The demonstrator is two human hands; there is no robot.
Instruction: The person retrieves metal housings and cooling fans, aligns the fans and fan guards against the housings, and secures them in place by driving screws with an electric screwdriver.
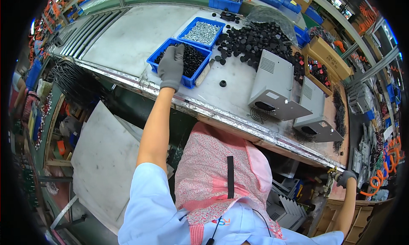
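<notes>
My left hand [171, 68], in a grey glove, is over a blue bin [154, 67] of small black screws [194, 59]. Its fingers are curled together; whatever they pinch is hidden. Behind that bin stands a second blue bin [219, 27] filled with silvery screws [203, 33]. At the far right end of the bench, my gloved right hand [347, 178] is closed beside a brass-coloured fitting [334, 173] and an orange coiled hose [379, 177]. What it grips is too small to make out.
Two grey metal housings [272, 81] [313, 102] with vent slots stand on the bench [230, 85]. Black round caps [255, 38] are heaped behind them, near a plastic bag [272, 19]. A cardboard box [328, 57] holds red and black parts. Rollers [91, 32] lie at the left.
</notes>
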